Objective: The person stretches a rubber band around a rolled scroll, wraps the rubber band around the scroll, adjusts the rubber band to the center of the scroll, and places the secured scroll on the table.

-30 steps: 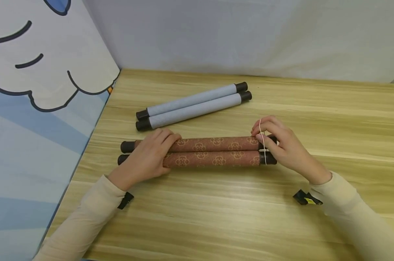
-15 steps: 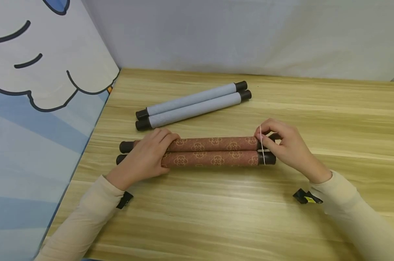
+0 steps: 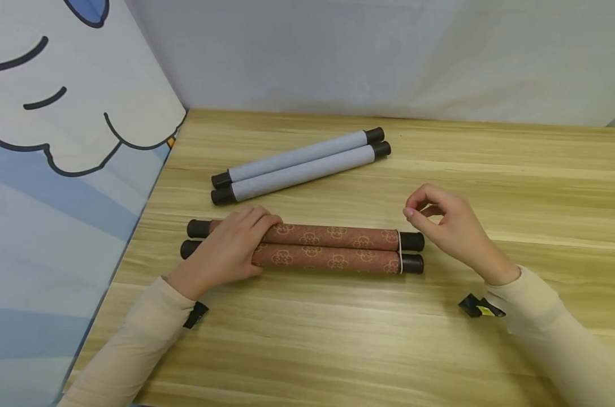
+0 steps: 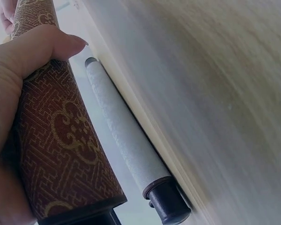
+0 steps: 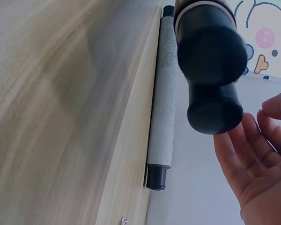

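Observation:
A red, gold-patterned double-roll scroll (image 3: 335,261) with black end knobs lies across the table. My left hand (image 3: 226,249) grips it near its left end; the left wrist view shows the thumb of that hand (image 4: 35,49) over the patterned roll (image 4: 70,140). Around both rolls at the right end runs a thin white band (image 3: 401,253), beside the black knobs (image 5: 210,56). Off to the right of those knobs, not touching them, my right hand (image 3: 455,232) has thumb and index finger close together and nothing visible between them; its fingers (image 5: 257,159) are loosely bent in the right wrist view.
Behind the red scroll, a pale blue-grey double-roll scroll (image 3: 302,169) with black knobs lies at a slant on the wooden table (image 3: 338,339). A white cloth (image 3: 389,56) hangs beyond the back edge, and a cartoon-printed cloth (image 3: 83,226) is on the left.
The white band has left my right fingers and sits against the rolls, a little further left. The red scroll's right end has moved down toward the front. My left hand keeps its grip.

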Demonstrator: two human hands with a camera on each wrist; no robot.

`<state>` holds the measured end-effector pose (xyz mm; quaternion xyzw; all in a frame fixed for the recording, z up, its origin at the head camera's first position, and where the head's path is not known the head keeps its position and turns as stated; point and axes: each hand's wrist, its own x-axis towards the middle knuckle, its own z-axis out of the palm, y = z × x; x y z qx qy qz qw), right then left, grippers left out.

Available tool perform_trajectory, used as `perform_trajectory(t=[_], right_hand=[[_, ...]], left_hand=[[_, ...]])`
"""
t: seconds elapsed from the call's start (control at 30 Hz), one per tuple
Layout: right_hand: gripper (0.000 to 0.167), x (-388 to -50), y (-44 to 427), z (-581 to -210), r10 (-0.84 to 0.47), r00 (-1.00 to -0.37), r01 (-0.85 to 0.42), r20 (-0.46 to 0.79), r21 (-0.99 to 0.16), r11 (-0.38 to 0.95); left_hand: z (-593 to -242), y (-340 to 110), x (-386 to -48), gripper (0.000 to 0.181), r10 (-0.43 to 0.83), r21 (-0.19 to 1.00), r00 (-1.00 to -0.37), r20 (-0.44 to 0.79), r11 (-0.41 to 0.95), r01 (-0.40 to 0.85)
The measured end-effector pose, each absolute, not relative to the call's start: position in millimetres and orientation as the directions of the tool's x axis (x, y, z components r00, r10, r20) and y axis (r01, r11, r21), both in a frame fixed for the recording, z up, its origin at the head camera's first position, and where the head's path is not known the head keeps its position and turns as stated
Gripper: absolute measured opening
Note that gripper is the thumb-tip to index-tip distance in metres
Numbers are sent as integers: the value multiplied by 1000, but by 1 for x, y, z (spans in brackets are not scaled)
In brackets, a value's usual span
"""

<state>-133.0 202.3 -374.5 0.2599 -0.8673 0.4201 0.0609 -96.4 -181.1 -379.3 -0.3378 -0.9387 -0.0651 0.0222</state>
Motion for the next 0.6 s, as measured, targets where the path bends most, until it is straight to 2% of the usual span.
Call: perform_trajectory(t=[0.17, 0.3, 0.53, 0.6], right_hand=[[0, -133, 201, -374, -412, -851, -512, 327, -691, 510], [7, -133, 201, -374, -423, -844, -522, 331, -690, 502], [6, -133, 201, -373, -441, -830, -541, 340, -679, 496], [11, -133, 202, -372, -458, -816, -562, 352, -666, 490]], left_hand=[[-379, -181, -97, 90, 635, 105, -767, 90, 760, 641], [-380, -181, -97, 89, 636, 104, -767, 86, 760, 642], [-379, -181, -97, 89, 635, 112, -769, 82, 760, 640], [-379, -182, -97, 89, 633, 113, -770, 80, 762, 638]])
